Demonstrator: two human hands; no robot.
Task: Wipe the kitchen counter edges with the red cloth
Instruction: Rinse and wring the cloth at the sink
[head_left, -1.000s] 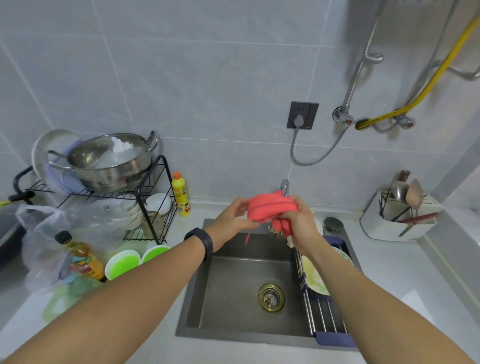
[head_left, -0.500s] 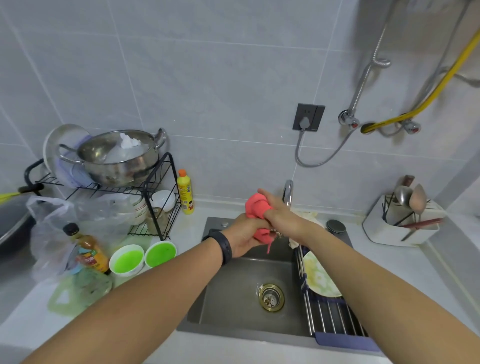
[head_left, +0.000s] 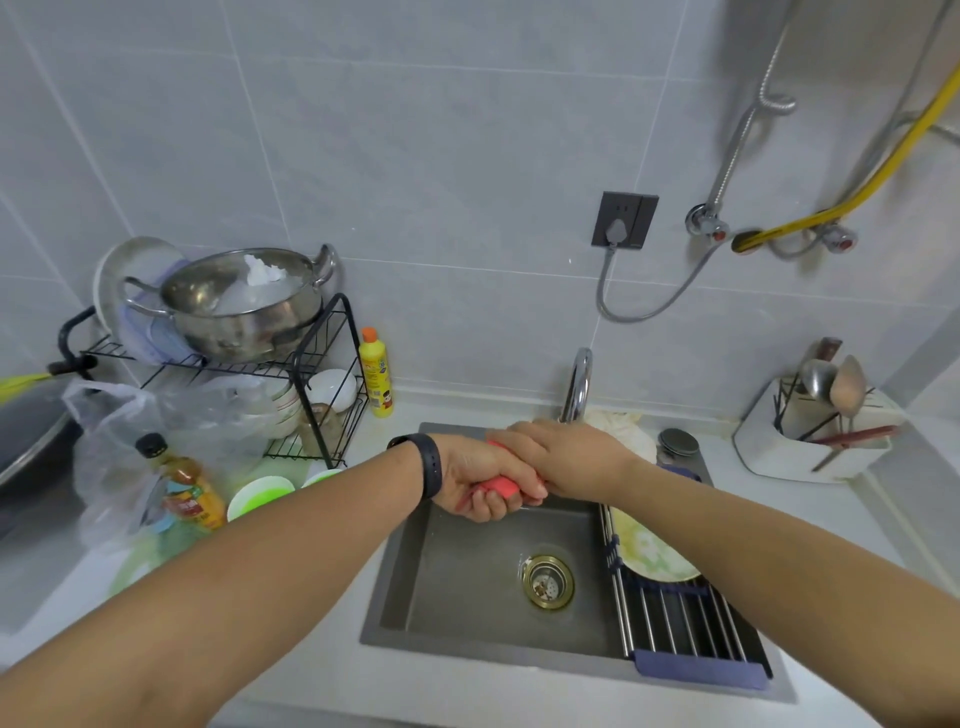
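The red cloth (head_left: 500, 486) is bunched into a tight roll over the back of the dark sink (head_left: 462, 582), just below the chrome tap (head_left: 579, 384). My left hand (head_left: 480, 480), with a black band on its wrist, grips the cloth from below. My right hand (head_left: 566, 454) lies over it from above, fingers curled round the same roll. Most of the cloth is hidden between the two hands. The white counter (head_left: 332, 670) runs round the sink.
Left of the sink stand a black wire rack (head_left: 311, 374) with a steel pot (head_left: 244, 301), a yellow bottle (head_left: 375, 374), green bowls (head_left: 260, 496), an oil bottle (head_left: 182, 483) and plastic bags. A roll-up drying rack (head_left: 680, 618) with a plate covers the sink's right side. A utensil holder (head_left: 810, 431) sits at the right.
Both hands came down from in front of the tap to just over the sink. The loosely held cloth is now squeezed into a tight roll between them.
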